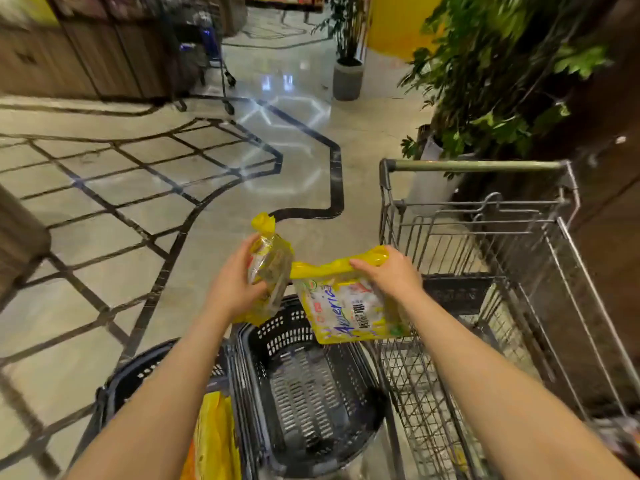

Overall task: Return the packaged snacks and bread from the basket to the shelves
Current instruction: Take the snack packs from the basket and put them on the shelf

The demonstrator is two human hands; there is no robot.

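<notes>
A wire shopping cart (485, 258) is parked at three o'clock, leafy plants (502, 74) behind it; a potted plant (347, 77) is seen at twelve o'clock.

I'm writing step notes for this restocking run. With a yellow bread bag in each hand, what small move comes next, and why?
Probably carry both away toward the shelves: the left hand and right hand each grip a yellow bag, already lifted above the black basket.

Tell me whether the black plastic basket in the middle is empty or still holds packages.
Empty, as far as shows: the black plastic basket shows only its bare slotted floor. Both hands hold yellow packages above it; its near end is cut off.
</notes>
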